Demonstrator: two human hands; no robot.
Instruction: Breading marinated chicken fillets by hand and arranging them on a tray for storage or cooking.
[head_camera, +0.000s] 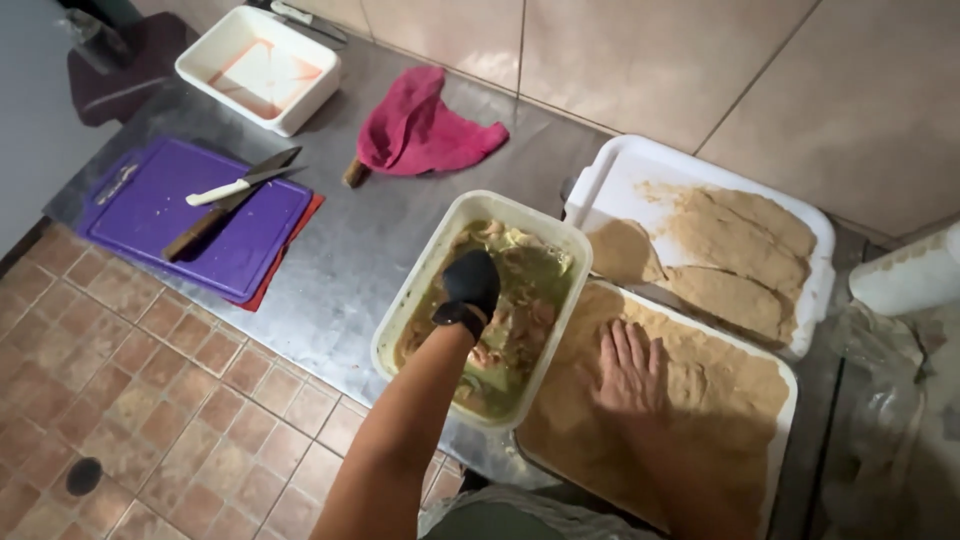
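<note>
Left hand (470, 285), black-gloved, reaches into the tub (415, 290) of green marinade and meat; grip cannot be determined. Right hand (630, 370) lies open, flat on the crumb tray (785, 400), just beside the tub on the tabletop (340, 270).

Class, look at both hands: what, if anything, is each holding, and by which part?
The gloved left hand reaches into the tub of green marinade; any grip there cannot be told. The right hand holds nothing, pressing flat on the breadcrumb tray.

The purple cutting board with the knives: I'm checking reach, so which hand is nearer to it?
Left. The gloved left hand is in the marinade tub beside the purple cutting board; the right hand presses the breadcrumb tray, farther away.
</note>
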